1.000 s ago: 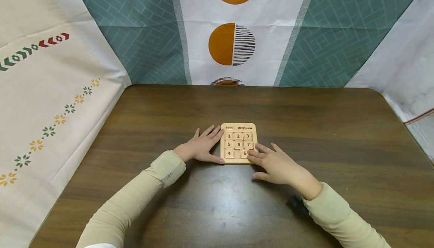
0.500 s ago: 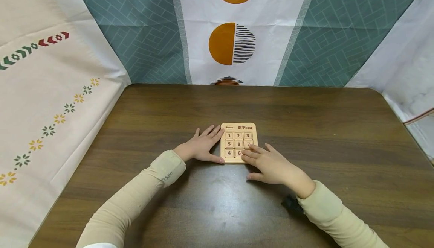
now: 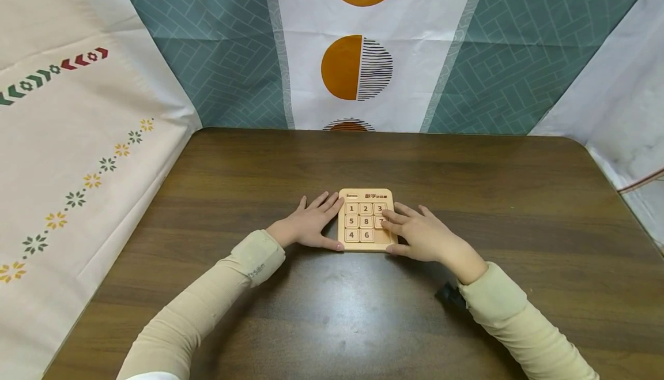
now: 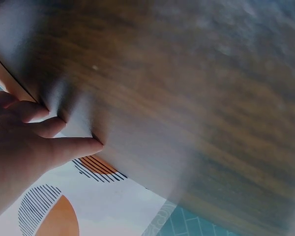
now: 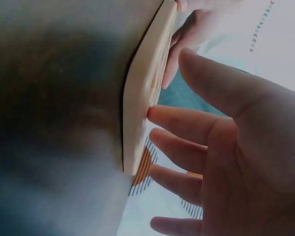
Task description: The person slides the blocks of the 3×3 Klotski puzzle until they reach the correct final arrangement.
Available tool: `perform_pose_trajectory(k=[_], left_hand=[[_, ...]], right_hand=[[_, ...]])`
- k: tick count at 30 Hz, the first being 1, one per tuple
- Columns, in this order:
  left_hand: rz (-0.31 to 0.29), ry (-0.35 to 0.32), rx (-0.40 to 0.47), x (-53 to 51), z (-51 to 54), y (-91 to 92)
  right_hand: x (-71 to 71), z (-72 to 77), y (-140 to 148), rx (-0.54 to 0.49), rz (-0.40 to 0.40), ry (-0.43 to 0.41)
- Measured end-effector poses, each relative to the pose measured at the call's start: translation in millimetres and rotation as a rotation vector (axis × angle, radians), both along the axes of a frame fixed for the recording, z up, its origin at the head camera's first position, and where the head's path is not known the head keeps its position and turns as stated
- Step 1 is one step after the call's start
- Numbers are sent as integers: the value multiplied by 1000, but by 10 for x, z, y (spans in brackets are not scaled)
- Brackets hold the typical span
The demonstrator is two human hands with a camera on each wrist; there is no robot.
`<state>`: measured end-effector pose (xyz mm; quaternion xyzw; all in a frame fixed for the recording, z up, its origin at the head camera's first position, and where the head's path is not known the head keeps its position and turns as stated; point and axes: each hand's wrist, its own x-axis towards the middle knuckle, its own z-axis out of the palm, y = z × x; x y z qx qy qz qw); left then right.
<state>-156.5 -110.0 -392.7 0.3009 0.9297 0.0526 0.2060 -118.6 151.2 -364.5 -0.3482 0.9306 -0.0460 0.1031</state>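
A square wooden number slide puzzle (image 3: pixel 358 247) lies on the table in the head view. Its rows read 1, 2, 3, then 5, 8, 7, then 4, 6, with the bare slot at the lower right. My left hand (image 3: pixel 309 225) lies spread along the puzzle's left side, its fingertips and thumb at the edge. From the right, my right hand (image 3: pixel 427 238) reaches over the board, fingers extended. Its fingertips are on the 7 tile (image 3: pixel 379 223) and partly cover it. In the right wrist view, the index fingertip (image 5: pixel 155 113) meets the board's top face.
The brown wooden table (image 3: pixel 332 322) extends all around the puzzle. A patterned curtain (image 3: pixel 236 80) hangs behind its far edge, and a pale embroidered cloth (image 3: pixel 78 155) is at the left. A small black object (image 3: pixel 449 296) shows beneath the right wrist.
The 6 tile has slid left to sit beside the 4, baring the lower right slot. My right hand moved left with it, then away up to the 7 tile. The left hand has stayed put.
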Motion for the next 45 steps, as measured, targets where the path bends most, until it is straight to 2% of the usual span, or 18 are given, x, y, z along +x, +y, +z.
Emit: perform_pose_trajectory(k=[8,17,21,24,27,31,34,39,45], left_hand=[[4,2,-7,-6,-5,-2],[10,-1,-24,-15,-13,-3],[9,-5,-16,-8,-2,-1],[3,-8,-8,-2,10,2],[1,-6,-6,-1,10,5],[1,-3,-4,-4,-6,11],[0,-3,-3,-3,-5,17],[-1,-4,3,5,12,20],[1,-7,-4,7,35,13]], right_hand=[[109,-36,25,-20,-11,-28],[250,-18,45,-43,39,-35],[264,-9,61,-47,58,-30],[215,14,76,-51,45,-16],[97,28,80,-43,16,-5],[-83,16,56,-19,-17,-24],[-163,12,23,-11,-24,-45],[-190,-8,-21,7,-26,-84],[-99,-23,-32,-4,-19,-82]])
